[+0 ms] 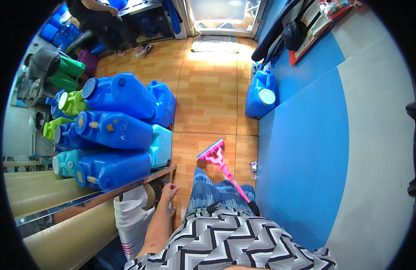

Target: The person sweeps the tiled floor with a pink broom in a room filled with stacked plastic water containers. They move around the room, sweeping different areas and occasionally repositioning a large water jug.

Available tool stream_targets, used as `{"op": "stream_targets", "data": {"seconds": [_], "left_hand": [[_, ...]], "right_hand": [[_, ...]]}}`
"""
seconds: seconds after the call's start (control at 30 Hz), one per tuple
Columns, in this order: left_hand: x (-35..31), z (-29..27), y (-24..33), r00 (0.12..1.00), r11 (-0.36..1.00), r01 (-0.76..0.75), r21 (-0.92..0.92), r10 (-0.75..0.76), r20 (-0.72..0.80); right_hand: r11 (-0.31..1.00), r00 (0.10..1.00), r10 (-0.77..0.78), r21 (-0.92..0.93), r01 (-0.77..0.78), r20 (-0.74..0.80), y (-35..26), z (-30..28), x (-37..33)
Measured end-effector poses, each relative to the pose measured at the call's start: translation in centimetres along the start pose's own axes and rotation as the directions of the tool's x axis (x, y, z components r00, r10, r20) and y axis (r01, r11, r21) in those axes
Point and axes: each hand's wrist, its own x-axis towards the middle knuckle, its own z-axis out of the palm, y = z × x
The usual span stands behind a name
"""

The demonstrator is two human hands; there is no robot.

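Note:
A pink floor mop (223, 168) with a wide, blue-edged head stands on the wood-look floor before me. Its pole slants toward my right side, and its dark upper end (254, 208) disappears by my patterned shirt. At my left side hangs my left hand (170, 191), its fingers loosely curled and nothing visible in them. It is close to the end of a metal rack (165, 172) and a white sack (132, 216). My right hand is out of sight; only a sliver of bare arm (244, 268) shows at the lower edge.
Blue, teal and green jugs (116, 130) crowd the rack on my left, above large film rolls (71, 229). Another blue jug (260, 95) stands by the blue-and-white wall (302, 171). A doormat (214, 44) lies at the far door. Far left, a person (100, 20) stands.

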Motion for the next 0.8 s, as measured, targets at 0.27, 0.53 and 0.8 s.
{"op": "stream_targets", "data": {"seconds": [0.27, 0.53, 0.8], "left_hand": [[-2.8, -2.9, 0.6, 0.995, 0.987, -0.091, 0.136, 0.085, 0.050], [-4.4, -5.7, -3.5, 0.985, 0.985, -0.169, 0.029, 0.169, -0.026], [-4.3, -8.4, -2.9, 0.968, 0.967, -0.252, 0.030, 0.252, 0.003]], "right_hand": [[0.981, 0.980, -0.105, 0.142, 0.130, -0.169, -13.8, -1.7, 1.8], [0.631, 0.953, -0.301, 0.747, 0.208, -0.011, -42.3, -12.3, 10.1], [0.653, 0.804, -0.498, 0.470, 0.594, -0.325, -39.4, -5.8, 6.6]]}}
